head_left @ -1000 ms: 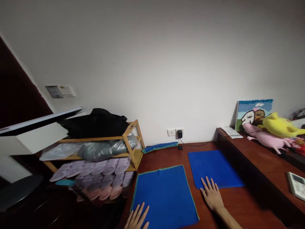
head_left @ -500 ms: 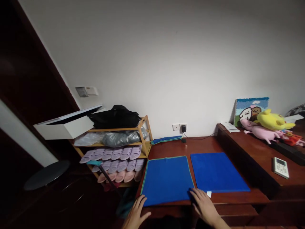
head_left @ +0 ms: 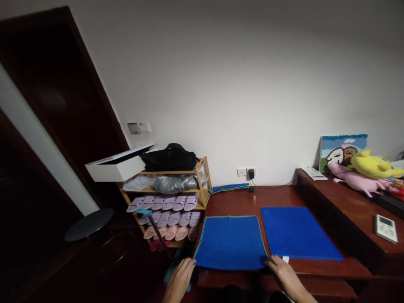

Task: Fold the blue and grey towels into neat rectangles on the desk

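A blue cloth with a green edge (head_left: 232, 242) lies spread on the red-brown table (head_left: 227, 202). Its near edge is slightly raised between my hands. My left hand (head_left: 182, 275) pinches the near left corner, and my right hand (head_left: 282, 271) has its fingers closed on the near right corner. To the right, a second blue cloth (head_left: 298, 232) lies flat with a white tag (head_left: 285, 259) at its near edge, just beyond my right hand.
A rolled blue cloth (head_left: 230, 187) lies along the wall. On the left stands a shoe rack (head_left: 205, 176) with slippers, a black bag (head_left: 170, 159) and a white box (head_left: 116, 168). Plush toys (head_left: 360, 181) and a white remote (head_left: 385, 228) rest on the raised right surface.
My fingers have closed on the near corners of the green-edged cloth, and its near edge has lifted a little. The view has shifted left, so the scene sits further right.
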